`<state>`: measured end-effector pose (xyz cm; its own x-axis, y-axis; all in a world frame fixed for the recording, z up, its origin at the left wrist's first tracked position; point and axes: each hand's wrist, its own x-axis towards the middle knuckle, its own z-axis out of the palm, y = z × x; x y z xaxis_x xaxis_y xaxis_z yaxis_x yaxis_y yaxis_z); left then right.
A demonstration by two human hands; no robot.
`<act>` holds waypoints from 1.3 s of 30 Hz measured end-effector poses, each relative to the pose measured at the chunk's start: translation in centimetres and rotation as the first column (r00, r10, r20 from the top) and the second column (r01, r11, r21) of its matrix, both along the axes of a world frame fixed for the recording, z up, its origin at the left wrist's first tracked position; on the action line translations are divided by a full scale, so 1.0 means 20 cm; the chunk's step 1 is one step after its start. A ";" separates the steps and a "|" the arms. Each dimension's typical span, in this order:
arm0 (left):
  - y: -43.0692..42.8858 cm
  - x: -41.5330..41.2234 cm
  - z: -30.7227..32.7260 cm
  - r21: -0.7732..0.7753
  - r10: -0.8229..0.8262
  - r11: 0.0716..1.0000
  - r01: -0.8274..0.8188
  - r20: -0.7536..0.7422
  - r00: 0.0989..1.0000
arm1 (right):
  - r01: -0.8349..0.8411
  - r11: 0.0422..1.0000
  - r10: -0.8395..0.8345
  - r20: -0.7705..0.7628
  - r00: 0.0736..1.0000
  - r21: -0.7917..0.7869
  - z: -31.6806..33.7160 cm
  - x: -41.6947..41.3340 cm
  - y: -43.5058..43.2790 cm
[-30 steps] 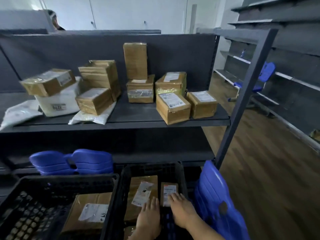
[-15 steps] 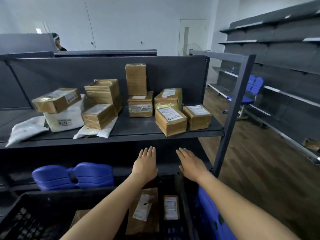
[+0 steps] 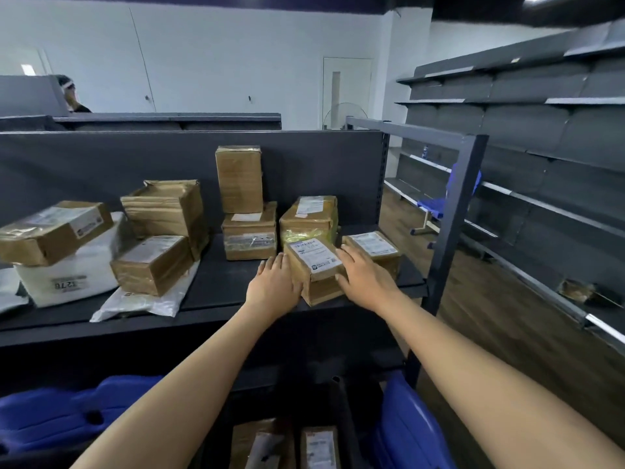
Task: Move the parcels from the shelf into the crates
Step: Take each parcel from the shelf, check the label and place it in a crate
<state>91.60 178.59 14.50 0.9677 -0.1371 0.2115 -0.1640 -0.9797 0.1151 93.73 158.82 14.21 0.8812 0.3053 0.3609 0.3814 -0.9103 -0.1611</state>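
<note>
A brown parcel (image 3: 316, 265) with a white label sits at the front of the dark shelf (image 3: 216, 289). My left hand (image 3: 274, 286) presses flat against its left side, fingers straight. On its right side lies my right hand (image 3: 367, 279), fingers between it and a neighbouring labelled parcel (image 3: 372, 245), thumb touching the front corner. Below, a black crate (image 3: 345, 418) holds two parcels, a flat brown one (image 3: 257, 441) and a small labelled one (image 3: 319, 448).
Several more brown boxes stand on the shelf: an upright one (image 3: 239, 179) stacked on another (image 3: 249, 236), a yellow-taped one (image 3: 309, 218), others at the left (image 3: 152, 264), with white bags (image 3: 145, 299). Blue plastic pieces (image 3: 67, 414) lie below. A steel post (image 3: 453, 225) stands right.
Both hands rose from the crate to the shelf and now lie on either side of the front labelled parcel. The view tilted up with them.
</note>
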 end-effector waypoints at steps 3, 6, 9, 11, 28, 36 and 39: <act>-0.05 0.13 0.03 -0.193 0.059 0.978 -0.074 -0.083 0.995 | 0.020 0.998 -0.016 -0.063 0.998 0.066 0.00 0.16 0.00; -0.09 0.25 0.00 -0.376 0.092 0.911 -0.172 -0.223 0.971 | 0.051 0.992 -0.032 -0.155 0.987 0.118 -0.01 0.29 0.01; -0.12 0.34 -0.05 -0.464 0.115 0.847 -0.261 -0.319 0.941 | 0.062 0.988 -0.026 -0.238 0.971 0.142 -0.04 0.38 0.03; -0.13 0.38 -0.08 -0.494 0.128 0.814 -0.305 -0.359 0.924 | 0.071 0.981 -0.014 -0.297 0.955 0.183 -0.06 0.42 0.04; -0.11 0.14 -0.11 -0.865 0.143 0.479 -0.148 -0.089 0.986 | 0.168 0.576 0.172 -0.320 0.932 0.800 -0.14 0.20 0.11; 0.04 -0.16 -0.08 -0.934 0.207 0.358 0.009 0.089 0.974 | 0.060 0.413 0.255 -0.179 0.950 0.909 -0.12 -0.11 0.28; 0.11 -0.26 -0.07 -0.941 0.191 0.333 0.061 0.130 0.973 | 0.023 0.394 0.267 -0.138 0.954 0.919 -0.12 -0.22 0.35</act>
<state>86.43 180.79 13.10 0.8861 0.3343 0.3212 -0.2445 -0.2516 0.9364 89.23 165.80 11.91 0.9556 0.0379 0.2921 0.2946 -0.1156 -0.9486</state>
